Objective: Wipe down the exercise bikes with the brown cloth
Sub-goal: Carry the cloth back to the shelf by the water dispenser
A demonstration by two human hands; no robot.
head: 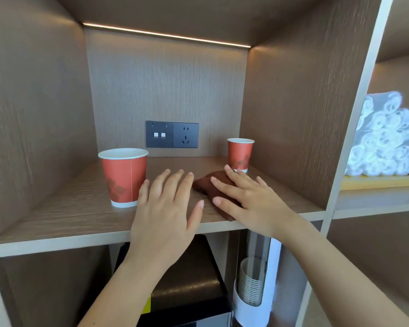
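The folded brown cloth (204, 185) lies on a wooden shelf (80, 208) inside a cabinet niche. My right hand (246, 197) rests flat on top of the cloth with fingers spread, covering most of it. My left hand (168, 204) hovers open over the shelf just left of the cloth, fingers apart, holding nothing. No exercise bike is in view.
Two red paper cups stand on the shelf, a near one (124, 177) left of my left hand and a far one (240, 154) behind the cloth. A wall socket panel (172, 134) sits at the back. Rolled white towels (387, 138) fill the right compartment. A cup dispenser (253, 284) hangs below.
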